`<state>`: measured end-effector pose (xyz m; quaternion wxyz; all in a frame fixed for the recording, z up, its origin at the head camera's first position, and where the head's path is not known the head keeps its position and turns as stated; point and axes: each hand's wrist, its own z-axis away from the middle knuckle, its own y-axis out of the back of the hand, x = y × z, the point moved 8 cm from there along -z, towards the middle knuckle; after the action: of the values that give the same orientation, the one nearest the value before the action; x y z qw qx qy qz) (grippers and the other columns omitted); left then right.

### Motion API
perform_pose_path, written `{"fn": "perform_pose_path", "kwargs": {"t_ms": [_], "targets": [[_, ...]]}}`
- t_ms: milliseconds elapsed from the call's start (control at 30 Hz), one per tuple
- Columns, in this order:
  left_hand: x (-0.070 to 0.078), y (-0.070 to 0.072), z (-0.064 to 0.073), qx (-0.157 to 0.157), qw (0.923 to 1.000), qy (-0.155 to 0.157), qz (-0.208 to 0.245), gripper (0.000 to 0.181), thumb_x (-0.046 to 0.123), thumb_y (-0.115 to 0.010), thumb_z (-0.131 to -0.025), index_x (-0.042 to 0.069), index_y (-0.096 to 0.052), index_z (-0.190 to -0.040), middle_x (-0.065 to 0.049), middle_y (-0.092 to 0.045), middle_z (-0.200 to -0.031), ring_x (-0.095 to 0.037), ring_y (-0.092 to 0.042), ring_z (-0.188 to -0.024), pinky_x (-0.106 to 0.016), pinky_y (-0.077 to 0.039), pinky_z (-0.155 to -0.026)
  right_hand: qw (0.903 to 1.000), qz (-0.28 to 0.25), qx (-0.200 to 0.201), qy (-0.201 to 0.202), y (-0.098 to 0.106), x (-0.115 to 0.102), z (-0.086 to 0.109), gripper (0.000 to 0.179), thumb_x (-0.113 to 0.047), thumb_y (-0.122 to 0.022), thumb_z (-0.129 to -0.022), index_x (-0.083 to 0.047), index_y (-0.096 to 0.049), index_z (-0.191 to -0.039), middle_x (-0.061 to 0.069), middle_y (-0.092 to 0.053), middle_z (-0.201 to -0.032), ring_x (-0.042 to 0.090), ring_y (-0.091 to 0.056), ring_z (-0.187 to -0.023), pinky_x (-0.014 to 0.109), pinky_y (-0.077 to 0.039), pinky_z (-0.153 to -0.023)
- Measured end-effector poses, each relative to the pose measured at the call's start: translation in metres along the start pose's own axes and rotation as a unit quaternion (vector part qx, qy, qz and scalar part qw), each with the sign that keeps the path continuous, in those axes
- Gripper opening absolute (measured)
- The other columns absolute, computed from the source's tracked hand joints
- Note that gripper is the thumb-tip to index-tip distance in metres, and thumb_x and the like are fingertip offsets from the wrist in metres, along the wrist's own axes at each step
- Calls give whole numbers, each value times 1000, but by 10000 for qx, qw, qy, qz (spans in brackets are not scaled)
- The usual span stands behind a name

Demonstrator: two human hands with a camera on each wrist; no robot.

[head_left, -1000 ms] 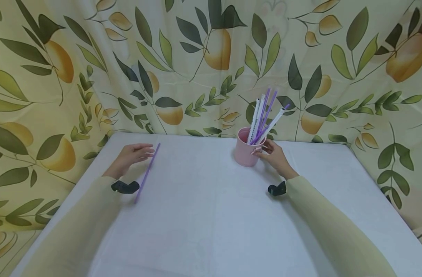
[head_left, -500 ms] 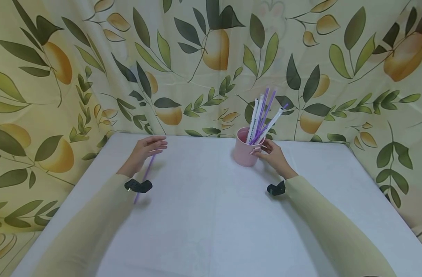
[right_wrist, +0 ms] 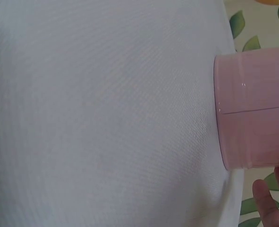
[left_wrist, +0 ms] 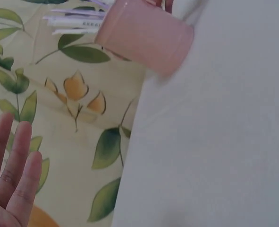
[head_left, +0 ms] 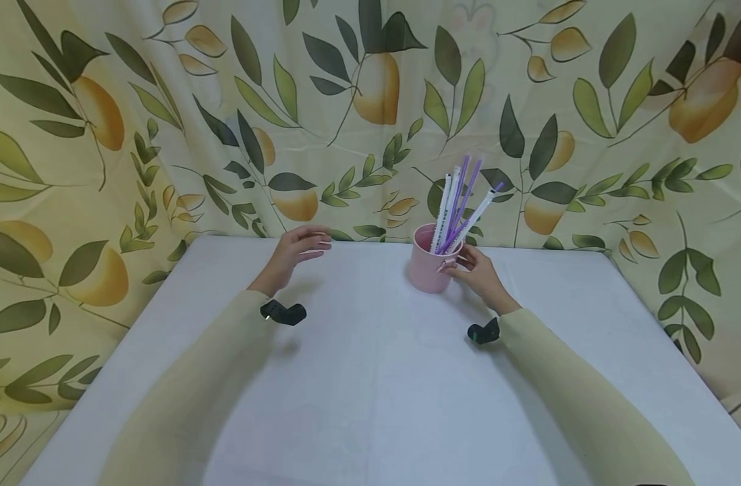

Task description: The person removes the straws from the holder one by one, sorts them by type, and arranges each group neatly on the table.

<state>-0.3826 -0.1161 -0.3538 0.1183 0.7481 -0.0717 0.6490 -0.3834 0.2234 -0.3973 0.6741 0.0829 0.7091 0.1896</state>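
A pink cup (head_left: 428, 266) stands near the table's back edge, holding several thin purple straws (head_left: 464, 196) and white printed sticks (head_left: 446, 202) that lean apart. My right hand (head_left: 480, 273) holds the cup at its right side with thumb and fingers. In the right wrist view, the cup (right_wrist: 255, 109) fills the right edge, with fingertips (right_wrist: 266, 198) at its side. My left hand (head_left: 294, 253) hovers left of the cup, apart from it, fingers extended and holding nothing. The cup (left_wrist: 146, 35) also appears at the top of the left wrist view, beyond the left hand (left_wrist: 14, 175).
A white cloth (head_left: 370, 378) covers the table. Behind it hangs a curtain (head_left: 346, 101) printed with fruit and leaves, close behind the cup. Each wrist carries a small black device, such as the left wrist camera (head_left: 283, 312).
My left hand has moved right, toward the cup. The loose purple straw seen on the table before is out of sight where the left arm now passes. My right hand stays at the cup.
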Motion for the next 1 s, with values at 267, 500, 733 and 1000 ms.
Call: {"fn": "perform_pose_path", "kwargs": {"t_ms": [267, 500, 733, 1000], "targets": [[2, -35, -24, 5, 9997, 13, 233, 34, 14, -49, -97, -3, -52, -126, -10, -66, -110, -10, -65, -94, -41, -46, -103, 10000, 45, 50, 63, 4, 23, -14, 78, -16, -68, -87, -6, -21, -149, 19, -28, -152, 37, -31, -139, 47, -31, -113], [7, -65, -42, -46, 9997, 67, 214, 35, 14, -49, -97, -3, -52, -127, -27, -54, -128, -25, -63, -106, -40, -46, -103, 9999, 7, 62, 86, 5, 25, -15, 79, -15, -68, -86, -6, -21, -149, 19, -29, -152, 37, -32, -138, 46, -31, -113], [11, -96, -62, -72, 9992, 180, 352, 35, 12, -50, -97, -4, -52, -127, -25, -55, -129, -37, -56, -117, -44, -43, -105, 9998, -167, 39, -33, 6, 22, -14, 76, -10, -67, -86, -4, -23, -148, 21, -29, -151, 39, -30, -139, 48, -30, -113], [18, -134, -78, -172, 9993, 174, 291, 32, 10, -53, -95, -1, -55, -125, -21, -59, -126, -32, -58, -116, -42, -45, -103, 9999, -90, 82, 114, 4, 25, -14, 76, -15, -68, -86, -6, -24, -148, 20, -31, -151, 37, -33, -138, 46, -32, -113]]}}
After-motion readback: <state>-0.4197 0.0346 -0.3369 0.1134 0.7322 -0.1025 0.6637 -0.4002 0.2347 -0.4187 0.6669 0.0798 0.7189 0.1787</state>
